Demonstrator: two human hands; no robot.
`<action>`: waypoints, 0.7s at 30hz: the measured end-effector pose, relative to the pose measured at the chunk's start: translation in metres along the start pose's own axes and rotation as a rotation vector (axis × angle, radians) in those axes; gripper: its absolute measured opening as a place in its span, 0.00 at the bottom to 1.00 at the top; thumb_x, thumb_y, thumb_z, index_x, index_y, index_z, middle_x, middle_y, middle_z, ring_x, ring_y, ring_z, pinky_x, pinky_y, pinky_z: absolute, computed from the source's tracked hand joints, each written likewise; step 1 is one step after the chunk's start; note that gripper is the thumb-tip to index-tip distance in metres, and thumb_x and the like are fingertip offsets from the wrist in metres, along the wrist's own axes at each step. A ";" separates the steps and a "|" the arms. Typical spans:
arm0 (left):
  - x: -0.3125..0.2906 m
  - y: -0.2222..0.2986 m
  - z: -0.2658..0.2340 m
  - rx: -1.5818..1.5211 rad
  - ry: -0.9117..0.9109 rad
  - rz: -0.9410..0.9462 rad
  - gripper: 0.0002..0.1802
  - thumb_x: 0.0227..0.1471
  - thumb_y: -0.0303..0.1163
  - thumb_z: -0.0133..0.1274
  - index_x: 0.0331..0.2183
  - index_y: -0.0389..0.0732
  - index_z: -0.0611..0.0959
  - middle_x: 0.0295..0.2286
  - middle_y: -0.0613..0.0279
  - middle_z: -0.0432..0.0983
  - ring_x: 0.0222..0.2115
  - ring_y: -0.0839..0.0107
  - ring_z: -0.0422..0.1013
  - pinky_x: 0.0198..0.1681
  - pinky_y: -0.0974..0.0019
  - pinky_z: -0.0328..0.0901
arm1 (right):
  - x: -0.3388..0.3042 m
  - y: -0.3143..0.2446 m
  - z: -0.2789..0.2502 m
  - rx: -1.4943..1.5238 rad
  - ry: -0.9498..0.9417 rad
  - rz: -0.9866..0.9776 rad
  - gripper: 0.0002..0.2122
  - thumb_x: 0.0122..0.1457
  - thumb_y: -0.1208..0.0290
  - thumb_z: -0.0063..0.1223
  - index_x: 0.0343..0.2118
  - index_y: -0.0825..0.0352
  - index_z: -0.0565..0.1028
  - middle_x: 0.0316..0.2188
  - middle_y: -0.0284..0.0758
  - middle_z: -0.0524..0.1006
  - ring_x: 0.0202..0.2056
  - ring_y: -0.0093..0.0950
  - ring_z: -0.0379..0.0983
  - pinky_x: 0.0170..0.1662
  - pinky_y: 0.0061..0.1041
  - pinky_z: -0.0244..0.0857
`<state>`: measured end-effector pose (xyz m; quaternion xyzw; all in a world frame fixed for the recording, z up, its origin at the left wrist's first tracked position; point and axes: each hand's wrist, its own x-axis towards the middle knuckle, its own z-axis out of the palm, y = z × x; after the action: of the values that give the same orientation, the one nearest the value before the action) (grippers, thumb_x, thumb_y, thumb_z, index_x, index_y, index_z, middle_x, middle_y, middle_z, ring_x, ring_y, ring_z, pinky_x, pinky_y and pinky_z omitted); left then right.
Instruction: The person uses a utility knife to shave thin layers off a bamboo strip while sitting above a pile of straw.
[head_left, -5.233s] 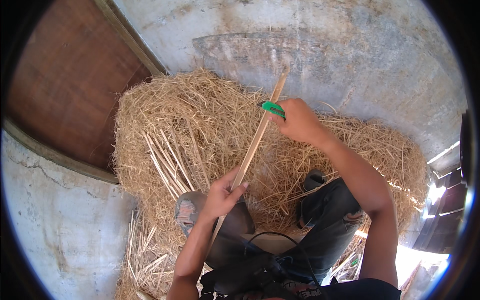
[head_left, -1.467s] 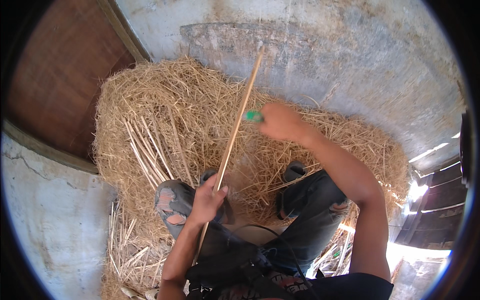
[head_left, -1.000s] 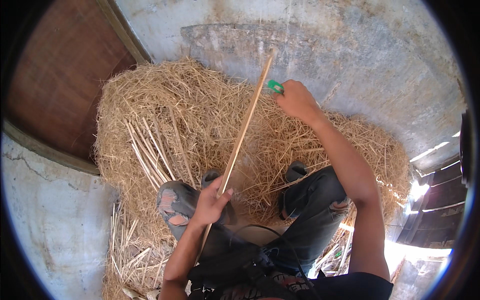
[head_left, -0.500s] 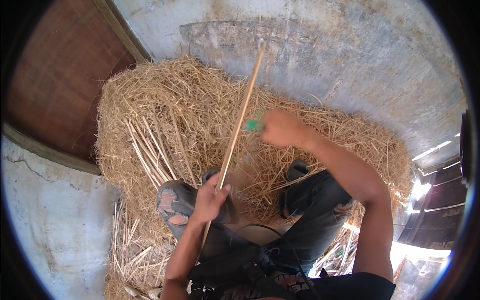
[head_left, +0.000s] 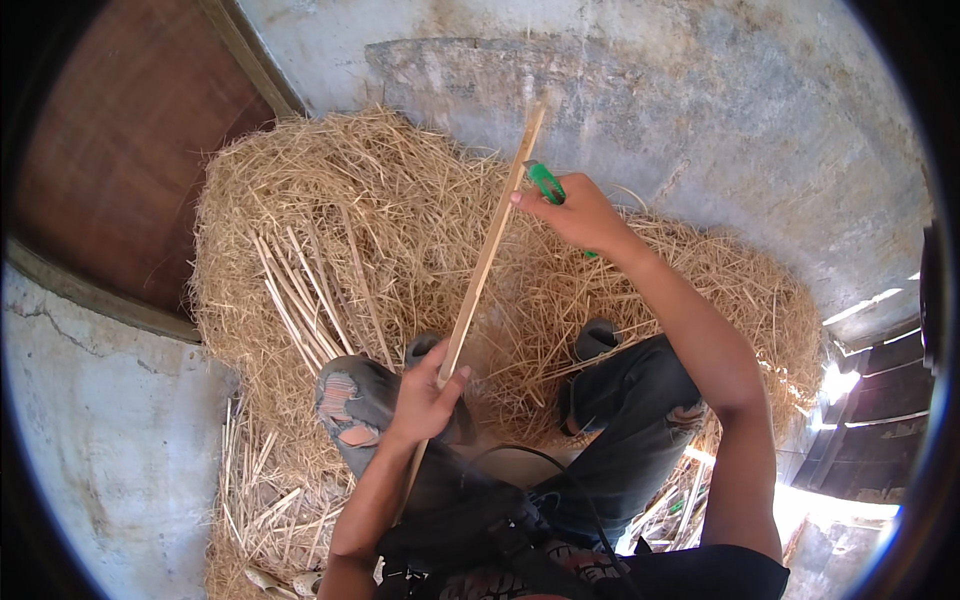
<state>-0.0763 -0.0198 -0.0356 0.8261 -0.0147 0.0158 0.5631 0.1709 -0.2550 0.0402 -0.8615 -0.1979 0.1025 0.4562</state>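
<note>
Well, my left hand (head_left: 425, 402) is wrapped round the pale strip (head_left: 492, 245), which slants up over the straw (head_left: 330, 180); my right hand (head_left: 582, 215) grips the green cutter (head_left: 546, 182) at its edge. Shallow, even strokes should serve me best.

Angles the left forearm (head_left: 365, 500) up and slightly right, with the left hand (head_left: 424, 403) curled just right of the left knee (head_left: 362, 393), thumb on its right side. Bends the right elbow (head_left: 735, 390) well out to the side and slants the right forearm (head_left: 680, 308) forward and inward, with the right hand (head_left: 580, 215) well ahead of the left, fingers folded, thumb pointing left.
</note>
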 end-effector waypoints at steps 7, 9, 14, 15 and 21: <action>0.001 0.001 0.003 0.052 -0.037 -0.012 0.27 0.62 0.28 0.58 0.61 0.36 0.74 0.29 0.65 0.78 0.31 0.80 0.71 0.39 0.71 0.68 | 0.007 0.004 0.005 -0.136 0.079 -0.035 0.23 0.64 0.50 0.59 0.25 0.70 0.80 0.12 0.37 0.66 0.16 0.32 0.65 0.25 0.39 0.60; 0.000 0.002 0.003 0.070 -0.040 -0.015 0.28 0.61 0.29 0.58 0.61 0.37 0.74 0.29 0.63 0.79 0.30 0.79 0.72 0.37 0.70 0.69 | 0.011 0.009 0.008 -0.188 0.089 -0.069 0.23 0.64 0.52 0.60 0.24 0.71 0.79 0.12 0.40 0.67 0.17 0.36 0.65 0.26 0.41 0.61; 0.002 -0.002 -0.001 0.206 0.022 -0.112 0.26 0.61 0.30 0.58 0.59 0.36 0.76 0.30 0.57 0.80 0.32 0.78 0.74 0.39 0.68 0.70 | -0.007 -0.007 0.013 -0.231 -0.007 -0.280 0.15 0.61 0.64 0.65 0.25 0.72 0.79 0.12 0.43 0.64 0.16 0.34 0.59 0.25 0.38 0.56; 0.003 0.000 -0.002 0.224 0.016 -0.169 0.25 0.61 0.30 0.58 0.58 0.36 0.76 0.31 0.56 0.81 0.33 0.77 0.75 0.40 0.68 0.70 | -0.010 -0.007 0.015 -0.206 -0.037 -0.337 0.15 0.60 0.65 0.65 0.25 0.73 0.79 0.13 0.43 0.64 0.16 0.35 0.59 0.25 0.38 0.56; 0.003 -0.009 0.002 0.168 0.044 -0.104 0.24 0.61 0.30 0.58 0.57 0.35 0.77 0.34 0.55 0.82 0.37 0.77 0.75 0.44 0.67 0.70 | -0.008 -0.001 0.010 -0.127 -0.182 -0.239 0.15 0.55 0.60 0.72 0.26 0.69 0.82 0.11 0.35 0.65 0.16 0.28 0.60 0.23 0.35 0.54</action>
<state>-0.0732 -0.0182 -0.0439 0.8695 0.0419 0.0056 0.4921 0.1599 -0.2501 0.0349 -0.8461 -0.3457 0.1122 0.3899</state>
